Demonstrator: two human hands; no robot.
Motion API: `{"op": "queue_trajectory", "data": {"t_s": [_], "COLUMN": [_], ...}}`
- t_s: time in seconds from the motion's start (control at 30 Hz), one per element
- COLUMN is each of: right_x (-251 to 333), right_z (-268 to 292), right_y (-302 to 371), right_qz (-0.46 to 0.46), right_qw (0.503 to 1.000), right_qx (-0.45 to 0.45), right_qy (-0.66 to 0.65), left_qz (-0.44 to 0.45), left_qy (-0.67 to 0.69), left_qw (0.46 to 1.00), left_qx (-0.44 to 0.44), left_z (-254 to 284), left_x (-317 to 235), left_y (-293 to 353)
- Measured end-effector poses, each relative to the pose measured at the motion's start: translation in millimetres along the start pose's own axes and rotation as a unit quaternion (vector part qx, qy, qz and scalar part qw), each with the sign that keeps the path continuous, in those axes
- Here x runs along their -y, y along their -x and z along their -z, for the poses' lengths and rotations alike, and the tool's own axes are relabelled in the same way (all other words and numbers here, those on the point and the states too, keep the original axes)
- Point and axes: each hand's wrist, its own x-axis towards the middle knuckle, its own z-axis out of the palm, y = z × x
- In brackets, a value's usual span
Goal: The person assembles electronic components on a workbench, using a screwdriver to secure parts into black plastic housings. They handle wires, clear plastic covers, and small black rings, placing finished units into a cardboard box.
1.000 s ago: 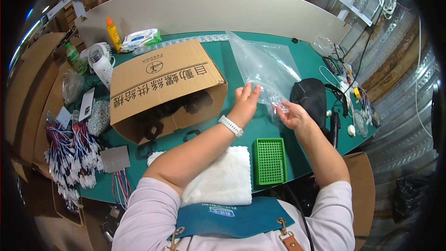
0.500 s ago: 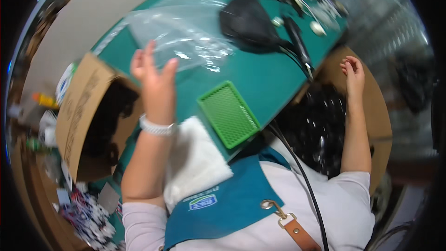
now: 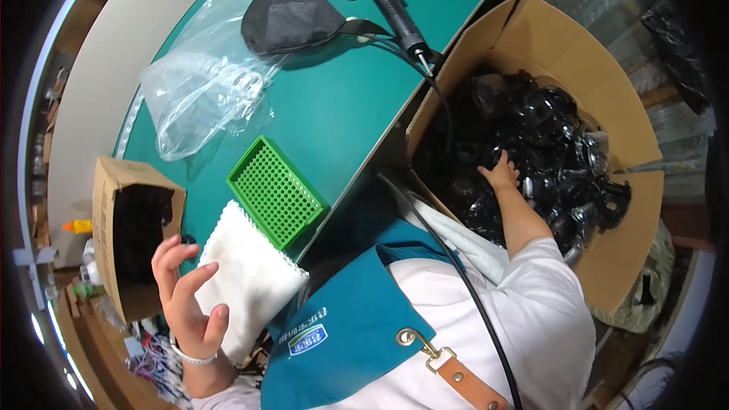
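Note:
My right hand (image 3: 501, 174) reaches into a large cardboard box (image 3: 615, 118) to the right of the table. Its fingers are apart, over glossy black plastic parts (image 3: 558, 125) heaped inside; nothing shows in its grasp. Several parts look wrapped in clear film. My left hand (image 3: 187, 300), with a white band at the wrist, hovers open beside a folded white cloth (image 3: 247, 281). A green perforated tray (image 3: 277, 193) lies on the table edge just beyond the cloth.
A corded black electric screwdriver (image 3: 395, 15) and a black padded pouch (image 3: 292, 15) lie at the back of the green table (image 3: 334, 121). Clear plastic bags (image 3: 205, 91) are on its left side. A smaller cardboard box (image 3: 110, 235) holding dark things stands at left.
My right hand has moved down into the large box among the black parts. My left hand has dropped from above the table toward the white cloth. The whole view has turned rightward.

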Motion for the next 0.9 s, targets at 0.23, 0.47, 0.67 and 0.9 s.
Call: {"op": "queue_trajectory", "data": {"t_s": [0.23, 0.47, 0.67, 0.9], "right_x": [65.6, 12.4, 38.8, 28.0], "right_z": [-28.2, -110.3, -52.7, -46.2], "right_y": [18.2, -138.3, -59.4, -39.6], "right_qz": [-0.016, -0.212, -0.029, 0.017], "right_qw": [0.97, 0.87, 0.992, 0.992], "right_qx": [-0.214, -0.201, -0.119, -0.102], "right_qy": [0.113, -0.396, 0.033, 0.076], "left_qz": [0.164, 0.222, 0.201, 0.229], "left_qy": [0.097, 0.084, 0.08, 0.169], "left_qw": [0.958, 0.959, 0.972, 0.948], "left_qx": [-0.213, -0.157, -0.09, -0.144], "left_z": [-14.3, -12.4, -13.8, -19.3], "left_x": [-20.6, -26.7, -20.8, -2.3], "left_y": [98.0, 138.2, 125.8, 128.5]}}
